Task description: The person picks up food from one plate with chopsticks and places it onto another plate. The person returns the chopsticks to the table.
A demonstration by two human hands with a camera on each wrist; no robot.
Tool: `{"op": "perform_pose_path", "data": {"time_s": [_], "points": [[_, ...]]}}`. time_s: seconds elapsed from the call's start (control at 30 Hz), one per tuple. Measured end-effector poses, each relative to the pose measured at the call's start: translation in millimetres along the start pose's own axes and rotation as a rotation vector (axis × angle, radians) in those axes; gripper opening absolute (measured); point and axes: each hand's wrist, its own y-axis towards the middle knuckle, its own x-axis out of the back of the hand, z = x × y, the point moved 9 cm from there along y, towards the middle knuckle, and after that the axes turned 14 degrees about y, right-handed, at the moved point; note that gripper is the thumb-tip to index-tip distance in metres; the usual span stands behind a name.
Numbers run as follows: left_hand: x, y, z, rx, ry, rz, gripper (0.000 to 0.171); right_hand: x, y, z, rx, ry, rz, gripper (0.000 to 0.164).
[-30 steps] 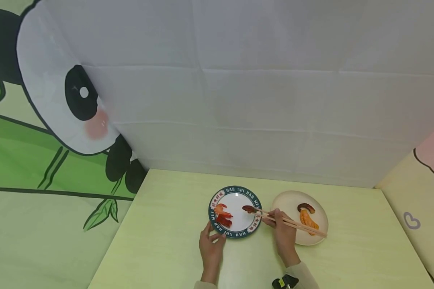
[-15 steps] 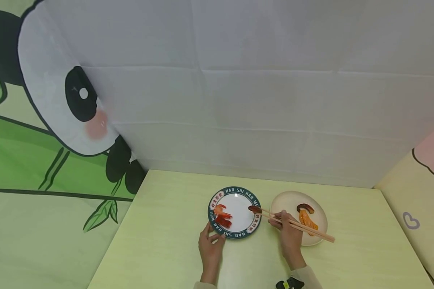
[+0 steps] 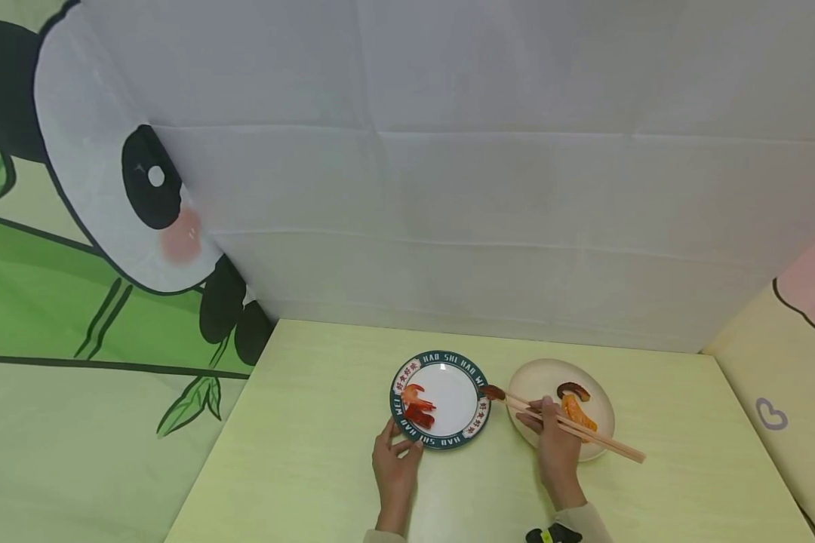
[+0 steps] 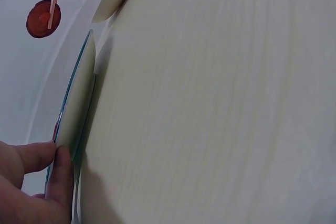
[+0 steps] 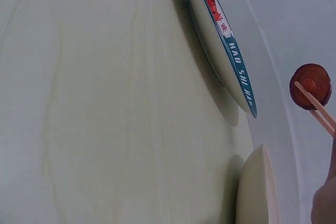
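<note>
My left hand holds the near left rim of a white plate with a green lettered border, with thumb and finger at the edge in the left wrist view. On that plate lie a shrimp and a dark red piece of food. A pair of wooden chopsticks is gripped in my right hand. Their tips pinch a round reddish-brown slice, raised above the table between the two plates. From the head, this slice overlaps the green plate's right rim.
A cream plate stands at the right, partly behind the right hand. It carries a curved brown piece and an orange piece of food. Behind the pale yellow table rises a white backdrop.
My right hand has moved rightward with the chopsticks, carrying the brown slice from over the green-rimmed plate to its right edge. The left hand stays at the rim.
</note>
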Motion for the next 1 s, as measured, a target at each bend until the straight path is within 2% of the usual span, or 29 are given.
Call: {"op": "perform_pose_path", "data": {"time_s": [0.4,0.77,1.0], "points": [[-0.9,0.9,2.1,0.005,0.01,-0.006,0.072,14.6,6.3,10.3,0.052,0.09,-0.011,0.032],[-1.4,1.9,4.9,0.012,0.03,-0.023,0.072,25.6,9.4,14.1,0.025,0.103,-0.067,0.031],[-0.9,0.5,1.6,0.019,0.031,-0.009,0.071,34.0,12.6,16.3,0.06,0.108,-0.094,0.03]]}}
